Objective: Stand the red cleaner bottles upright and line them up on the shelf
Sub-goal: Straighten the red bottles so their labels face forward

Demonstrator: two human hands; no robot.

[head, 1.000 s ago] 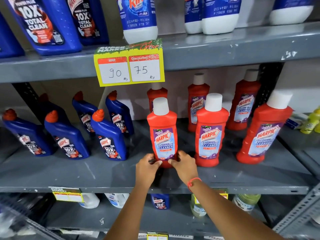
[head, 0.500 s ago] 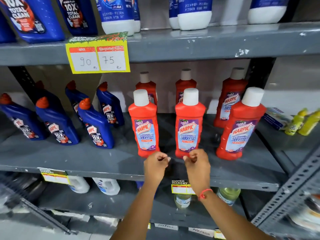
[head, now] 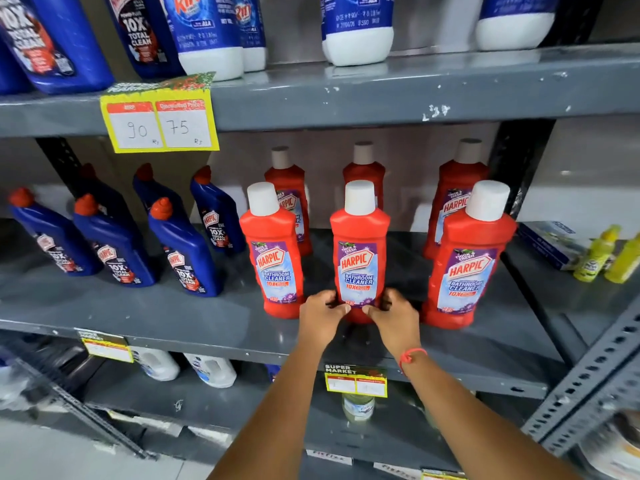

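Several red cleaner bottles with white caps stand upright on the grey middle shelf (head: 173, 317). The front row holds a left bottle (head: 277, 258), a middle bottle (head: 360, 244) and a right bottle (head: 467, 258). Behind them stand a rear left bottle (head: 287, 181), a rear middle bottle (head: 363, 174) and a rear right bottle (head: 457, 188). My left hand (head: 320, 317) and my right hand (head: 394, 317) clasp the base of the middle front bottle from either side, hiding its bottom edge.
Blue toilet-cleaner bottles (head: 183, 251) with red caps lean in rows at the left of the same shelf. A yellow price tag (head: 159, 123) hangs from the upper shelf (head: 415, 91). Small yellow bottles (head: 595, 254) and a box sit at the right. A slotted upright (head: 588, 386) stands at the right front.
Both hands left the left front bottle, hovered closed in front of the shelf, and now grip the base of the middle front bottle. The view has shifted slightly.
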